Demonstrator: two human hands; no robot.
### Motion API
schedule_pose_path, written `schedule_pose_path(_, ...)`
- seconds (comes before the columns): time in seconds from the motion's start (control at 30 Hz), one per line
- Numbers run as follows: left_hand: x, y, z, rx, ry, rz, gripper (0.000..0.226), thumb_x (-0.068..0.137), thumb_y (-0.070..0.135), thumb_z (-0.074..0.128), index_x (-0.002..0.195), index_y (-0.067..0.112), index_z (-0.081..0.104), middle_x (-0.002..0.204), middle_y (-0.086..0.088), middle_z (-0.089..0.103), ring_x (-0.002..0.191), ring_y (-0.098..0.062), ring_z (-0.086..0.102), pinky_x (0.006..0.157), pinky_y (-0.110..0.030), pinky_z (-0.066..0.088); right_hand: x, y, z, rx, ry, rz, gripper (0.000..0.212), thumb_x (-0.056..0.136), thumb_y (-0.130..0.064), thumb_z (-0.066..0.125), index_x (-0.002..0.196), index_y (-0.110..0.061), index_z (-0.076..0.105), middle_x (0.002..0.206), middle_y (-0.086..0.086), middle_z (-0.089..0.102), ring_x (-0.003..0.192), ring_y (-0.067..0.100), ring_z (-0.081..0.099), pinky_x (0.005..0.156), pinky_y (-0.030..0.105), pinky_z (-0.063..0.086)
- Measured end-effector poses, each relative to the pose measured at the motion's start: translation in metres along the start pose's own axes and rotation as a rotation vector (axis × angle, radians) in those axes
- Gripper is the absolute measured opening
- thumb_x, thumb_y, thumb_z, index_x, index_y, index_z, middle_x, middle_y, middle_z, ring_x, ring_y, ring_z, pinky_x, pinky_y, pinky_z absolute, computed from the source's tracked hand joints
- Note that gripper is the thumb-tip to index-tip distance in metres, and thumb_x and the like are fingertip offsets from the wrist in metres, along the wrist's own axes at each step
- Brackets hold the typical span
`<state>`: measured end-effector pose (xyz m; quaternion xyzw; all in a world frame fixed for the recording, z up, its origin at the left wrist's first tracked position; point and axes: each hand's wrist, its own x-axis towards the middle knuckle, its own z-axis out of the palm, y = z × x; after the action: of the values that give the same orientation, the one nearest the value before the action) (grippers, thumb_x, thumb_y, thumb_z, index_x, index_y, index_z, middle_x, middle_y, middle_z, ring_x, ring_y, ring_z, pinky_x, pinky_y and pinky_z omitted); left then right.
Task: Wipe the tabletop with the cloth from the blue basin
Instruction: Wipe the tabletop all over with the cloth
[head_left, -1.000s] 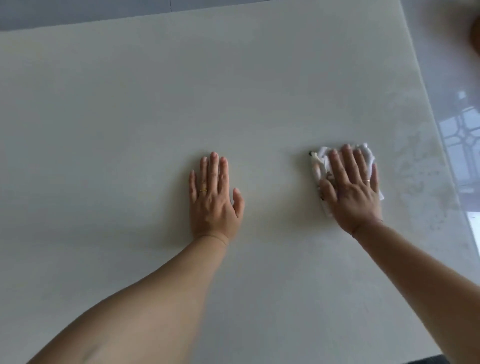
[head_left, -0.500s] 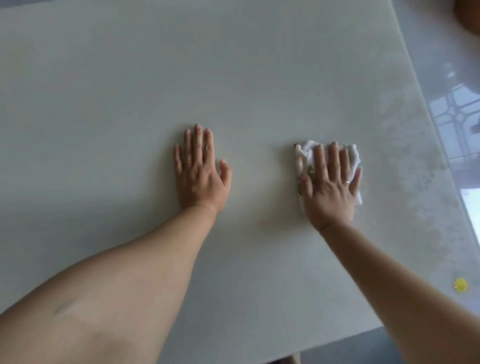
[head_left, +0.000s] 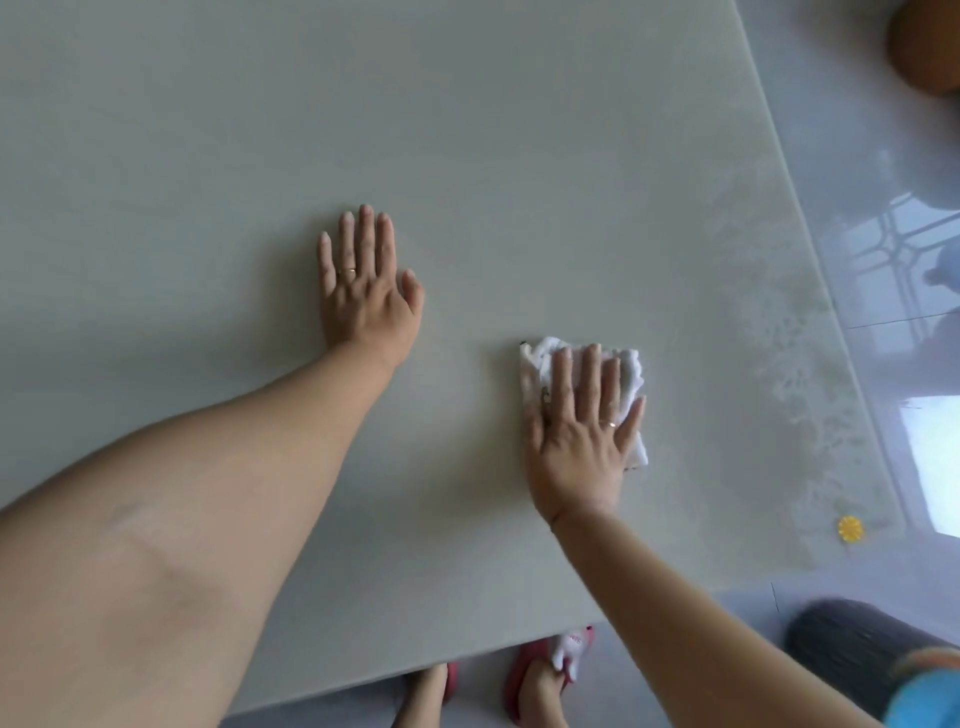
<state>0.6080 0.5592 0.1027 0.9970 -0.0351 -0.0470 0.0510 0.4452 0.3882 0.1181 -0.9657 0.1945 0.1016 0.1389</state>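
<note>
The pale grey tabletop (head_left: 467, 156) fills most of the view. A white folded cloth (head_left: 631, 366) lies flat on it, right of centre. My right hand (head_left: 582, 431) presses down on the cloth with fingers spread, covering most of it. My left hand (head_left: 363, 291) rests flat on the bare table to the left, fingers together, holding nothing. A blue object (head_left: 930, 699) that may be the basin shows at the bottom right corner, cut off by the frame.
Streaky wet marks (head_left: 779, 338) run along the table's right edge. A small yellow flower shape (head_left: 850, 529) sits near the front right corner. Below the front edge are my feet in red slippers (head_left: 524, 675). A dark rounded object (head_left: 852, 654) stands on the glossy floor.
My right hand has slid the cloth toward the table's front edge. The view has tilted down, so the front edge, my feet and the floor objects have come into sight.
</note>
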Motion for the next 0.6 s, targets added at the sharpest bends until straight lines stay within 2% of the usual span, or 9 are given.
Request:
schedule_pose_path(0.1, -0.035, 0.014, -0.002, -0.065, 0.046, -0.081, 0.063, 0.096, 0.030, 0.038, 0.150, 0.007, 0.016, 0.159, -0.012, 0.012, 0.147, -0.027, 0.009, 0.118, -0.043, 0.000, -0.050, 0.001, 0.009, -0.076, -0.043, -0.417, 0.056, 0.095, -0.048, 0.030, 0.149, -0.030, 0.023, 0.157, 0.001, 0.016, 0.146, 0.021, 0.007, 0.116, 0.050, 0.004)
schedule_pose_path(0.17, -0.082, 0.032, -0.001, -0.141, 0.053, -0.061, 0.063, 0.095, 0.031, 0.040, 0.149, 0.006, 0.021, 0.157, -0.014, 0.019, 0.146, -0.029, 0.016, 0.117, -0.045, 0.007, -0.037, 0.032, -0.003, -0.135, -0.056, -0.617, 0.057, 0.094, -0.050, 0.036, 0.145, -0.027, 0.034, 0.154, 0.002, 0.029, 0.145, 0.022, 0.016, 0.115, 0.051, 0.014)
schedule_pose_path(0.2, -0.110, 0.042, 0.000, -0.174, 0.048, -0.020, 0.063, 0.094, 0.032, 0.039, 0.148, 0.005, 0.024, 0.156, -0.015, 0.023, 0.145, -0.030, 0.020, 0.117, -0.045, 0.010, -0.026, 0.049, -0.009, -0.165, -0.052, -0.594, 0.059, 0.092, -0.053, 0.035, 0.145, -0.027, 0.034, 0.154, 0.002, 0.030, 0.145, 0.021, 0.014, 0.115, 0.050, 0.013)
schedule_pose_path(0.23, -0.137, 0.050, 0.003, -0.192, 0.042, 0.024, 0.062, 0.093, 0.033, 0.038, 0.147, 0.004, 0.027, 0.155, -0.015, 0.026, 0.144, -0.031, 0.023, 0.116, -0.045, 0.013, -0.012, 0.063, -0.016, -0.167, -0.033, -0.493, 0.061, 0.091, -0.055, 0.033, 0.146, -0.028, 0.031, 0.155, 0.001, 0.026, 0.146, 0.020, 0.010, 0.117, 0.048, 0.009)
schedule_pose_path(0.33, -0.189, 0.065, 0.011, -0.167, -0.001, 0.064, 0.060, 0.094, 0.035, 0.035, 0.145, 0.003, 0.033, 0.153, -0.014, 0.030, 0.142, -0.028, 0.026, 0.116, -0.046, 0.020, 0.009, 0.077, -0.026, -0.065, -0.040, -0.077, 0.061, 0.094, -0.056, 0.022, 0.150, -0.034, 0.009, 0.160, -0.004, 0.000, 0.145, 0.013, -0.013, 0.117, 0.042, -0.011)
schedule_pose_path(0.4, -0.198, 0.066, 0.015, -0.133, -0.018, 0.043, 0.060, 0.093, 0.035, 0.034, 0.145, 0.004, 0.034, 0.153, -0.014, 0.030, 0.142, -0.028, 0.026, 0.115, -0.046, 0.022, -0.012, 0.059, -0.013, -0.020, -0.037, 0.014, 0.059, 0.097, -0.052, 0.022, 0.149, -0.035, 0.002, 0.160, -0.003, -0.008, 0.143, 0.012, -0.019, 0.116, 0.044, -0.014)
schedule_pose_path(0.47, -0.195, 0.067, 0.017, -0.130, -0.028, 0.034, 0.062, 0.091, 0.033, 0.032, 0.145, 0.003, 0.034, 0.153, -0.015, 0.030, 0.142, -0.029, 0.026, 0.116, -0.047, 0.021, -0.054, 0.040, 0.002, -0.036, -0.021, -0.114, 0.059, 0.096, -0.050, 0.026, 0.149, -0.032, 0.011, 0.158, 0.000, -0.001, 0.145, 0.018, -0.009, 0.117, 0.046, -0.006)
schedule_pose_path(0.53, -0.194, 0.069, 0.016, -0.133, -0.046, 0.028, 0.062, 0.090, 0.031, 0.031, 0.144, 0.002, 0.035, 0.152, -0.017, 0.031, 0.141, -0.032, 0.029, 0.116, -0.048, 0.023, -0.094, 0.040, 0.010, -0.061, -0.037, -0.347, 0.057, 0.094, -0.046, 0.034, 0.147, -0.027, 0.027, 0.155, 0.003, 0.017, 0.145, 0.024, 0.012, 0.115, 0.050, 0.009)
schedule_pose_path(0.6, -0.195, 0.069, 0.015, -0.122, -0.044, 0.028, 0.060, 0.090, 0.028, 0.031, 0.144, 0.002, 0.035, 0.151, -0.017, 0.032, 0.141, -0.033, 0.030, 0.115, -0.050, 0.025, -0.094, 0.063, 0.002, -0.107, -0.072, -0.570, 0.056, 0.093, -0.045, 0.039, 0.145, -0.024, 0.036, 0.154, 0.003, 0.028, 0.144, 0.024, 0.021, 0.112, 0.053, 0.020)
